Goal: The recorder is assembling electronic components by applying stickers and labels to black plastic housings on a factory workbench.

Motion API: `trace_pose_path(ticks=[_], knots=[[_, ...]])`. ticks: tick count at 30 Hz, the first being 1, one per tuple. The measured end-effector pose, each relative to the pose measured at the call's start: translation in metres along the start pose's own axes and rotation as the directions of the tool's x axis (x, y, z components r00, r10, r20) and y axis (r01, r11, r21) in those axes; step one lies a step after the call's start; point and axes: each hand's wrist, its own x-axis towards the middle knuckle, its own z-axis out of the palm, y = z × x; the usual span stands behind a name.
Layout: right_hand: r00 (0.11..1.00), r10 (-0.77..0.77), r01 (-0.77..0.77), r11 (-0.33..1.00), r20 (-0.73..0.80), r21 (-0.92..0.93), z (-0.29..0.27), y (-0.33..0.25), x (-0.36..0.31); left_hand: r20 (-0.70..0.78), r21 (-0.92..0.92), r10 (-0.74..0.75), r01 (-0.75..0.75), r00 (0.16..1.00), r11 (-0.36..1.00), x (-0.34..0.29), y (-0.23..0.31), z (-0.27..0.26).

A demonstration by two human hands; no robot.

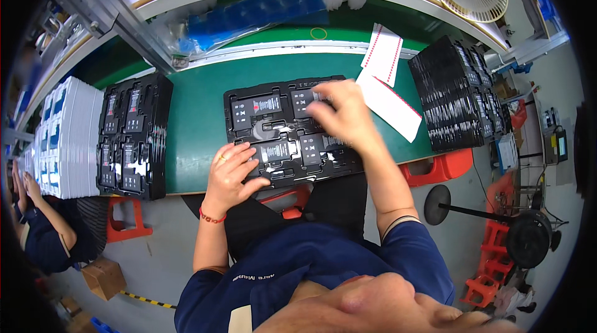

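Prob mid-fiddle with the black tray, left hand open on it, right hand curled, can't tell if gripping, so steadiness next.

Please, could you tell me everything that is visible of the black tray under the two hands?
The black tray looks like thin, glossy moulded plastic, roughly rectangular, with shaped recesses holding dark flat pieces with pale printing. It lies flat on the green tabletop, long side running left to right. The left hand rests at its near left corner; the right hand, over its right part, hides some of it.
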Motion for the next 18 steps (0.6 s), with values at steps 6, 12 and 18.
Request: trace_pose_path(ticks=[6,12,18], knots=[[0.894,0.404,-0.446,0.746,-0.195,-0.495,-0.040,0.129,-0.019,-0.049,-0.084,-0.022,0.017,0.999,0.996,0.023,0.009,-0.006],[0.883,0.412,-0.470,0.771,-0.226,-0.431,-0.030,0.137,-0.025,0.099,-0.098,0.085,-0.076,0.991,0.992,0.109,0.006,0.007],[0.945,0.232,-0.307,0.875,-0.232,-0.375,-0.024,0.141,-0.028,0.380,-0.017,0.048,-0.045,0.924,0.999,0.143,-0.003,0.043]])
